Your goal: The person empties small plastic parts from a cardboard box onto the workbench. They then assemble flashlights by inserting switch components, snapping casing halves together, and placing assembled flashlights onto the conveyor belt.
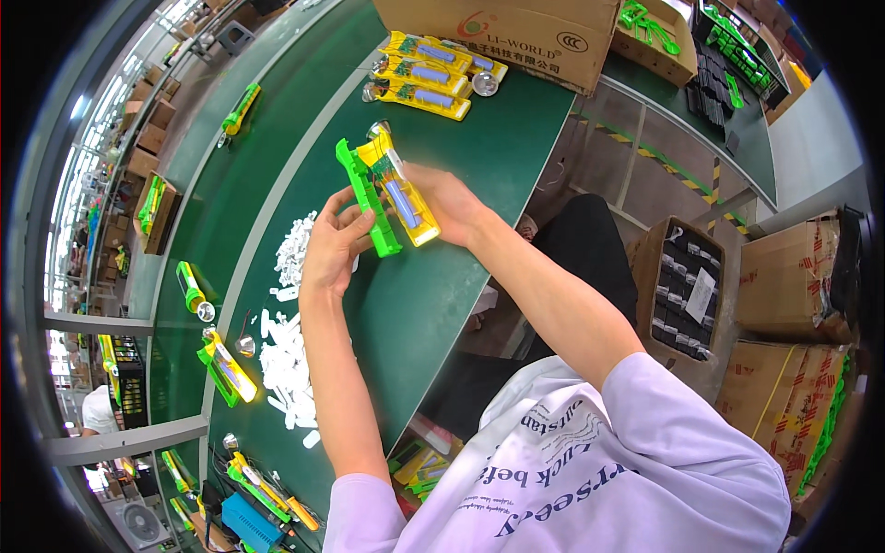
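My left hand grips a long green plastic housing half, its thumb lying across the lower part. Close beside it, my right hand holds a yellow flashlight housing half from the right. A blue cylindrical battery, a small green circuit board and a white strip lie inside the yellow half. A round metal lamp cup sits at its far end. Both halves are tilted the same way above the green table; whether their edges touch, I cannot tell. The right fingers are mostly hidden behind the yellow half.
Several yellow halves with batteries lie at the far side before a cardboard box. White plastic pieces are heaped left of my left forearm. More green-and-yellow flashlights rest farther left. A carton of black parts stands at right.
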Demonstrator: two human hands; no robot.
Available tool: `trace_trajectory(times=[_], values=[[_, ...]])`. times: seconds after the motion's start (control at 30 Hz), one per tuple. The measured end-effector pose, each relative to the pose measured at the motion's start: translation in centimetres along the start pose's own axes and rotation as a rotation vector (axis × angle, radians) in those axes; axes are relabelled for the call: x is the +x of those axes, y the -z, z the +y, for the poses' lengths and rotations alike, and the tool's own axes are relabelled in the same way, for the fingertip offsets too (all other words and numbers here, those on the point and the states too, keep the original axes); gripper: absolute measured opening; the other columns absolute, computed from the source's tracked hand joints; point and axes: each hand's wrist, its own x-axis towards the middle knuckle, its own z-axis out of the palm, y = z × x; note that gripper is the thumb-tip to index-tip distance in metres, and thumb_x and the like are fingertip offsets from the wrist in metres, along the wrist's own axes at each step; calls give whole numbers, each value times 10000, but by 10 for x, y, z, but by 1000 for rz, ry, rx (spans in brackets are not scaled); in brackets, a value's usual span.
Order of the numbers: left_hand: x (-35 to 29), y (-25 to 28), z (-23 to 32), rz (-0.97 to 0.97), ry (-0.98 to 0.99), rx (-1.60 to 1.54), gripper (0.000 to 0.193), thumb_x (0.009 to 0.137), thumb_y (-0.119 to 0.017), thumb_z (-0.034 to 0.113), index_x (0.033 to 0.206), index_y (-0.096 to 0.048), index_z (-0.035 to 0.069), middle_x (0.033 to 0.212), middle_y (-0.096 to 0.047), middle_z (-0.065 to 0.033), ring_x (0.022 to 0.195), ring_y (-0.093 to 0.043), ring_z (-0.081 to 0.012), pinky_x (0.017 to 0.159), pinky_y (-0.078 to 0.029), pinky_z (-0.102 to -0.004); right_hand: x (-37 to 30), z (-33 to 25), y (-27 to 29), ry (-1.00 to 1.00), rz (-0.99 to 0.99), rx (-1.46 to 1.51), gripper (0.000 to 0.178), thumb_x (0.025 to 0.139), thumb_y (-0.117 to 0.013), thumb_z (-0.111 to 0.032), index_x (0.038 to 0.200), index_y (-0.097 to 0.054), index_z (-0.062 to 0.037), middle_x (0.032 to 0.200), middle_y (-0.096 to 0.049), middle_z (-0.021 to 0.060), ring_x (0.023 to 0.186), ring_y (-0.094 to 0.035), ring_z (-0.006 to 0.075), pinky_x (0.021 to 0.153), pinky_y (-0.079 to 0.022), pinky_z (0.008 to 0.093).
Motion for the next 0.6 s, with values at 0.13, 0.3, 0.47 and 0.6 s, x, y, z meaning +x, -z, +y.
trace_trajectory(times=[0.13, 0.3, 0.47, 0.6], values=[[1, -14, -3, 52, -23, 4, 613, 879, -698, 103, 1379, -371, -33, 1126, -640, -115, 1028, -648, -190, 821, -540, -315, -4, -4, -5, 9, -19, 13, 376, 929, -617, -297, 1214, -538, -66, 1052, -618, 65, 918, -626, 178, 817, -528, 345], [3, -24, -4, 76, -116, 12, 645, 869, -717, 119, 1388, -368, -37, 1124, -628, -103, 1006, -644, -173, 821, -543, -314, -3, -5, 0, 13, 7, 29, 293, 998, -515, -247, 1214, -555, -53, 1042, -631, 61, 950, -624, 161, 840, -527, 329], [1, -38, -2, 110, -145, 123, 652, 852, -723, 79, 1383, -370, -56, 1116, -623, -112, 984, -645, -167, 829, -545, -303, -2, -5, -3, 60, 5, 34, 294, 986, -550, -237, 1214, -555, -52, 1043, -629, 57, 950, -621, 159, 831, -520, 328], [-2, -44, 1, 160, -167, 245, 653, 842, -736, 76, 1374, -381, -59, 1111, -623, -124, 967, -651, -172, 823, -548, -304, -2, -5, -2, 72, -22, 17, 303, 987, -557, -234, 1225, -548, -47, 1048, -626, 58, 952, -617, 161, 831, -515, 328]])
